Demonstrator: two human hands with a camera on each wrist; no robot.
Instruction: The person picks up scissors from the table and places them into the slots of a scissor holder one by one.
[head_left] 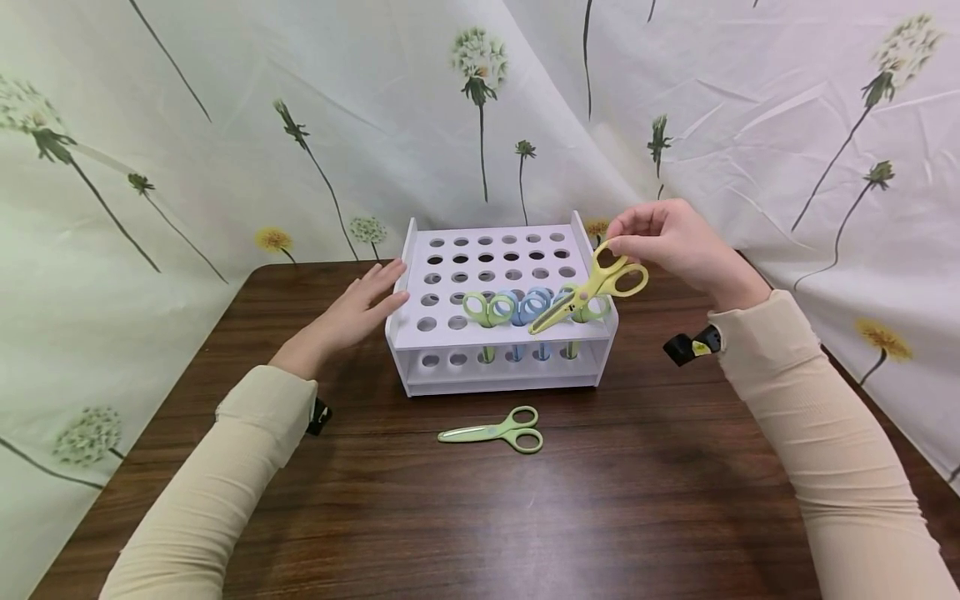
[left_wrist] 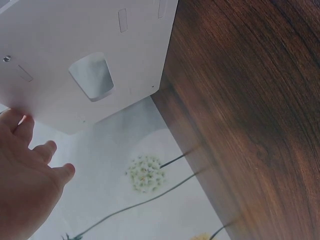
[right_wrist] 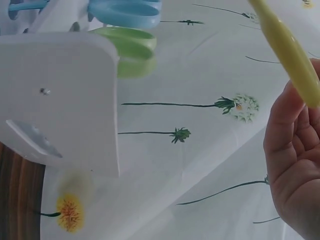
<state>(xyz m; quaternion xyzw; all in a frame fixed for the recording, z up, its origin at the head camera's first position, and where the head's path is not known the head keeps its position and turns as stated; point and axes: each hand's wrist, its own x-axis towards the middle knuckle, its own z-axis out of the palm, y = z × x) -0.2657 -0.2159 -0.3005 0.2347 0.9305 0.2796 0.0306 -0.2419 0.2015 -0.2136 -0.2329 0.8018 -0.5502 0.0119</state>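
My right hand (head_left: 671,250) pinches a pair of yellow scissors (head_left: 592,287) by one handle loop, above the right side of a white rack (head_left: 442,333) with rows of round holes. The blades slant down to the left. In the right wrist view a yellow handle (right_wrist: 290,55) shows by the fingers. My left hand (head_left: 360,304) has its fingers extended at the rack's left side panel (left_wrist: 45,60). Several scissors stand handles up in the front row, green ones (head_left: 480,310) and blue ones (head_left: 534,307). Green scissors (head_left: 495,431) lie on the table before the rack.
The dark wooden table (head_left: 420,517) runs back to a pale curtain (head_left: 360,108) printed with dandelions. The rack has a lower shelf (head_left: 480,371) with matching holes and a cut-out (left_wrist: 92,77) in its side panel.
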